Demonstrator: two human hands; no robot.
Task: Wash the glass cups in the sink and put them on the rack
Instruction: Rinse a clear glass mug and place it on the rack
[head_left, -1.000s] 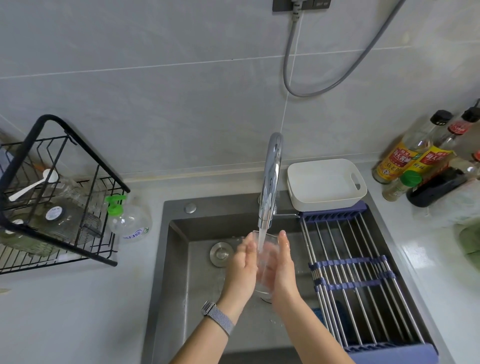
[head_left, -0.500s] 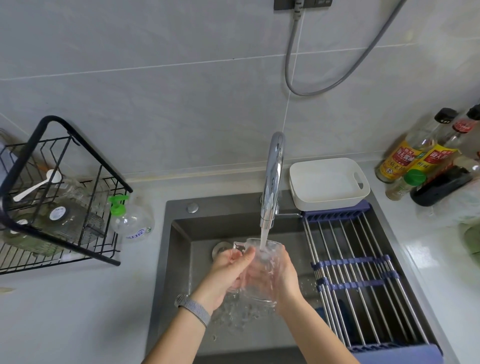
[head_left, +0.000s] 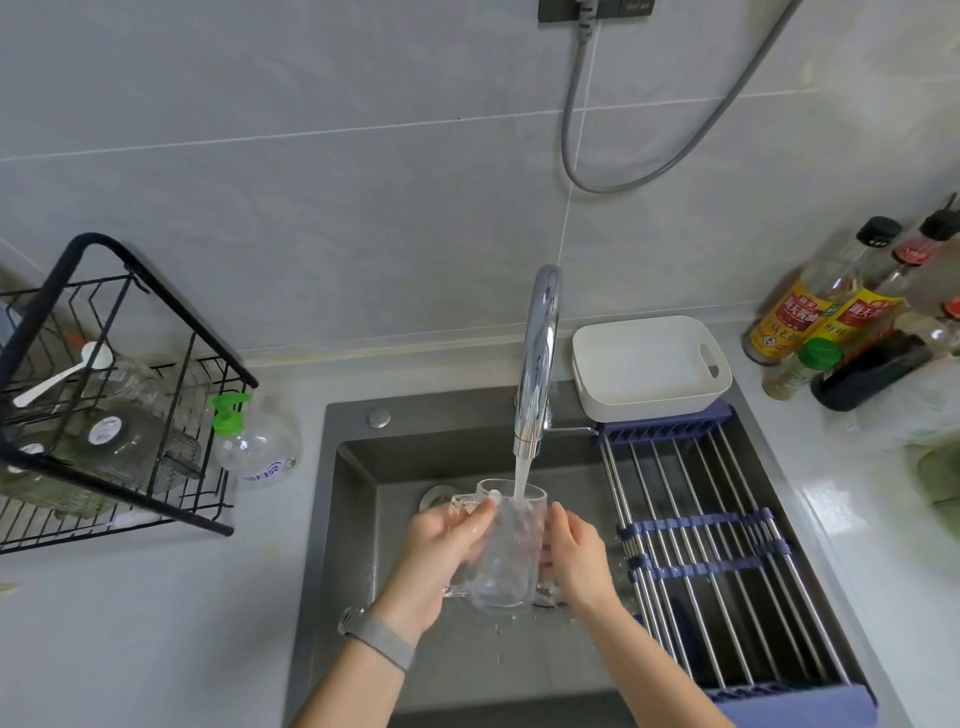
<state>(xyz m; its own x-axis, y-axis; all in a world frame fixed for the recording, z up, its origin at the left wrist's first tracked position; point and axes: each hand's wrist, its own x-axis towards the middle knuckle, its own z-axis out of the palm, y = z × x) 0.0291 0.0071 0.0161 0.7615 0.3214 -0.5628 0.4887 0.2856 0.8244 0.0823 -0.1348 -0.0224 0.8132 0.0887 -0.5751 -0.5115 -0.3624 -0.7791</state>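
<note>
A clear glass cup (head_left: 511, 545) with a side handle is upright over the grey sink (head_left: 358, 519), right under the chrome tap (head_left: 537, 358), and running water falls into it. My left hand (head_left: 441, 551) grips the cup's left side near the handle. My right hand (head_left: 574, 558) holds its right side, fingers wrapped round the wall. A black wire rack (head_left: 104, 395) stands on the counter at far left with glass items and a white spoon inside.
A roll-up rack of steel rods with blue ends (head_left: 717, 561) spans the sink's right half, with a white tub (head_left: 649, 366) at its back. A green-capped soap bottle (head_left: 254, 441) stands beside the black rack. Sauce bottles (head_left: 831, 317) crowd the right counter.
My hands have dropped lower and nearer with the cup. My left hand has shifted from a flat palm on the side to a grip near the handle, and the cup is filling.
</note>
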